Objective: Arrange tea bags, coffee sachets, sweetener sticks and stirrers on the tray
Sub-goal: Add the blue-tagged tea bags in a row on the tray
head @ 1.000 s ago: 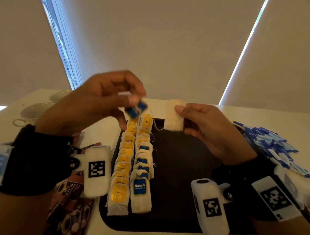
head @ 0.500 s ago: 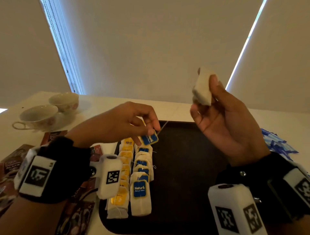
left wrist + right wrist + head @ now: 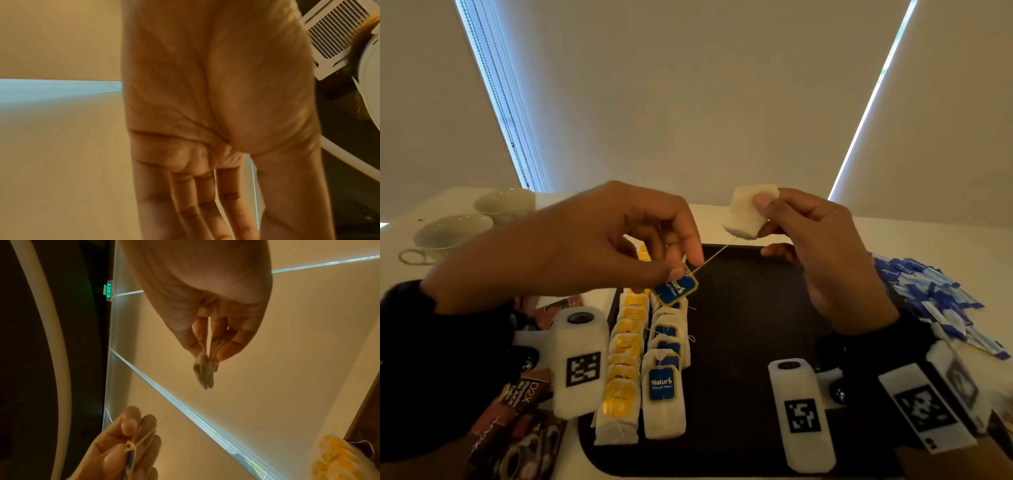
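Right hand (image 3: 822, 253) is pinching a tea bag (image 3: 748, 214) up above the tray (image 3: 750, 325), left hand (image 3: 592, 246) is pinching its blue tag (image 3: 676, 287), string (image 3: 710, 259) stretching taut between both grips.

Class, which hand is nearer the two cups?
Left. The left hand hovers just beside the cups; the right hand is across the tray, holding a tea bag.

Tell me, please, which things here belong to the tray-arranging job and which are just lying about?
Job:
tea bag, right hand
blue tag, left hand
tray
tea bag rows
blue sachets
brown sachets

Lying about:
two cups
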A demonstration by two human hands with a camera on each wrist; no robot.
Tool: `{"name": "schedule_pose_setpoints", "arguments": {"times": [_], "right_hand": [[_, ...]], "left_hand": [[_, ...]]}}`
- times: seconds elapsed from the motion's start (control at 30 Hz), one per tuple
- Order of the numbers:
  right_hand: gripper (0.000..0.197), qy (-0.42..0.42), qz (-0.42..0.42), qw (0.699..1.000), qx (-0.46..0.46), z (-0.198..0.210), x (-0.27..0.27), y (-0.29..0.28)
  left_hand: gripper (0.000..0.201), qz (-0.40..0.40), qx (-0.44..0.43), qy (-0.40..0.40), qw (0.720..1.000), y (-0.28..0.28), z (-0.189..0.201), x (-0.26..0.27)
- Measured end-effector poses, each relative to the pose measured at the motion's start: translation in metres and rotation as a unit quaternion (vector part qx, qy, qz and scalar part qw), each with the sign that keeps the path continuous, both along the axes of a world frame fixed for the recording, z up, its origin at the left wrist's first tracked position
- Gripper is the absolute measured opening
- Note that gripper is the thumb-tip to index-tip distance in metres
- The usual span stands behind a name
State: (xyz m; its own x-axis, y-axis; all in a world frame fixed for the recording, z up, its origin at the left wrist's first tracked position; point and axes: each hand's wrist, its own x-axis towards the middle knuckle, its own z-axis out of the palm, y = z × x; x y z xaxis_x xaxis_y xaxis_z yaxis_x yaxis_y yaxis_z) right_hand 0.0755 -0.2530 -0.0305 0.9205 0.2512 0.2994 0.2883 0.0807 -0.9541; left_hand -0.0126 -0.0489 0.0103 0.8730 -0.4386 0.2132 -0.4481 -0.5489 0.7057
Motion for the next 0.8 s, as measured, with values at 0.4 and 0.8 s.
{"name": "schedule_pose_setpoints", "arguments": {"times": [0.4, 0.8], "right_hand": [[0.015, -0.169, 0.159, 0.945, -0.231, -0.006, -0.008, 0.006], [0.014, -0.012, 0.102, 0.993, -0.05, -0.002, -0.004, 0.005]], "left_hand": [[0.006, 0.151, -0.1, -0.132, 0.975, -0.002, -0.004, 0.012], [0.009, -0.027, 0.038, 0.075, 0.996, 0.012, -0.002, 0.002]]}}
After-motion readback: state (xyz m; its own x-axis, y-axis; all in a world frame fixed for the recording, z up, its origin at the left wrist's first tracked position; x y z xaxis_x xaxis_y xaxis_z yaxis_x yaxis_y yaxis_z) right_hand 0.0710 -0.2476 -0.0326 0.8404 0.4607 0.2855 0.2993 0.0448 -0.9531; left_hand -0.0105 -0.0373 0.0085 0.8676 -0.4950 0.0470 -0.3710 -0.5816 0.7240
